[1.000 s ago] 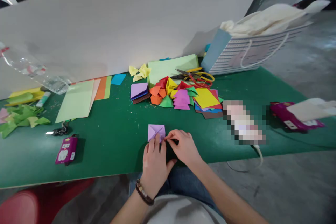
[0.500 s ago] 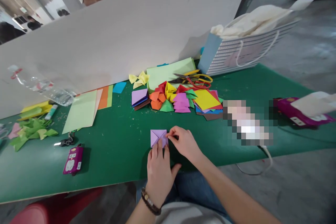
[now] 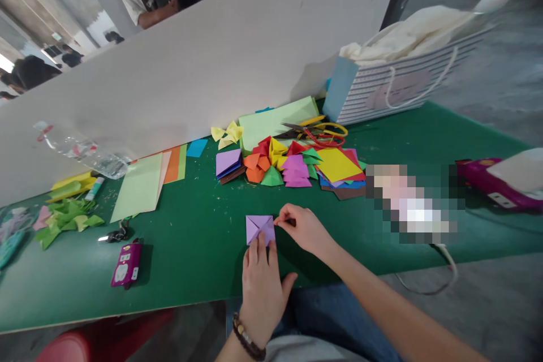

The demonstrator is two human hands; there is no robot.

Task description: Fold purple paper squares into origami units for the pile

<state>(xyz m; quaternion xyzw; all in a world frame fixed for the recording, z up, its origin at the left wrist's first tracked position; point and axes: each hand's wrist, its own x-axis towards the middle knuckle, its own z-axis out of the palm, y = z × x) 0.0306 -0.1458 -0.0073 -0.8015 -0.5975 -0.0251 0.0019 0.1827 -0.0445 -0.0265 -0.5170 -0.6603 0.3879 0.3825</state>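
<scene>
The purple paper (image 3: 260,228) lies on the desk (image 3: 190,249) under the flat, side-by-side fingers of the left hand (image 3: 263,288), which should press hard so it cannot slip while the right hand (image 3: 303,230), fingers pinched on its right corner, folds neatly.

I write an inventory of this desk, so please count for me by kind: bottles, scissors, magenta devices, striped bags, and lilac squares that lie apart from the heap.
Plastic bottle: 1
Scissors: 2 pairs, it seems (yellow handles, red handles)
Magenta devices: 2
Striped bag: 1
Lilac folded square: 1
Total: 7
</scene>
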